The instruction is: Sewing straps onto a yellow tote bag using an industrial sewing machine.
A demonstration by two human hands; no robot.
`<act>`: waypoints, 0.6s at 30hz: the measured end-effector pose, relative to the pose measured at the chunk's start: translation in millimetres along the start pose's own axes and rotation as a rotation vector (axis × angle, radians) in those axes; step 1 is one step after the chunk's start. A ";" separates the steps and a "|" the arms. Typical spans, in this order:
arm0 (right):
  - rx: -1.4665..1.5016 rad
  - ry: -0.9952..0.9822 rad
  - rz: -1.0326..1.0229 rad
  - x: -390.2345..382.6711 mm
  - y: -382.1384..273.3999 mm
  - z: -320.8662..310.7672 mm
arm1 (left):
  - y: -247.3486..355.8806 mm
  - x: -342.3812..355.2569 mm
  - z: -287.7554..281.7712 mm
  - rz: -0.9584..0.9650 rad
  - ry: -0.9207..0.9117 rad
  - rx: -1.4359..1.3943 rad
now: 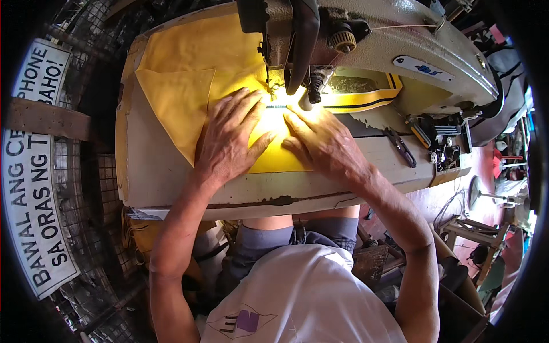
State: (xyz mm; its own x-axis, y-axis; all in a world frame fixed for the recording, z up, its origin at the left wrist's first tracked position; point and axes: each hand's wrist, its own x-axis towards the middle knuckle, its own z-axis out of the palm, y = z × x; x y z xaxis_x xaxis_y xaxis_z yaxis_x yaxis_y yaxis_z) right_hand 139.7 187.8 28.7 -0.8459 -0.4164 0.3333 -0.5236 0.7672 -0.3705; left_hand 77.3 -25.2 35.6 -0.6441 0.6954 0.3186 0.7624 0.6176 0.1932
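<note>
Yellow fabric [183,48] lies spread over the sewing machine's table, with one corner folded or layered at the left. Flat on this fabric, fingers stretched toward the needle area, rests my left hand [231,134]. My right hand [329,143] presses down on the cloth just right of the presser foot, fingertips extended and slightly apart. Between the hands a dark stripe runs along the fabric under bright lamp light. A yellow strap with a dark stripe [366,103] loops out to the right under the arm of the sewing machine [389,48]. Glare hides the needle.
Small snips [402,147] lie on the table right of my right hand. Beyond them is a bobbin winder [440,137]. The table's worn front edge [274,201] runs above my lap. A wire mesh with a white sign [43,171] stands at the left.
</note>
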 end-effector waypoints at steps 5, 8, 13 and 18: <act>-0.104 0.016 -0.012 -1.3 14.0 -3.7 | 21.3 -2.6 9.4 -0.114 0.063 0.038; -0.065 -0.014 0.032 0.8 13.0 -4.4 | 18.1 -1.5 10.4 -0.111 0.078 0.000; -0.080 0.049 -0.014 -0.8 6.8 2.2 | 15.0 -6.5 3.6 -0.120 -0.030 -0.008; -0.071 -0.083 0.031 5.5 3.5 -5.8 | 9.4 -6.1 0.9 -0.102 -0.036 -0.045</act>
State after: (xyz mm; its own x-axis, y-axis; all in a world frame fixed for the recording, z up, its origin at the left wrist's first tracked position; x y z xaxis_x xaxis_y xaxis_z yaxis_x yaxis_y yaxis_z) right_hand 133.8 191.0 34.3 -0.8688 -0.4281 0.2488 -0.4906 0.8121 -0.3160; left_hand 88.3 -23.2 34.6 -0.7196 0.6433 0.2616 0.6944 0.6693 0.2642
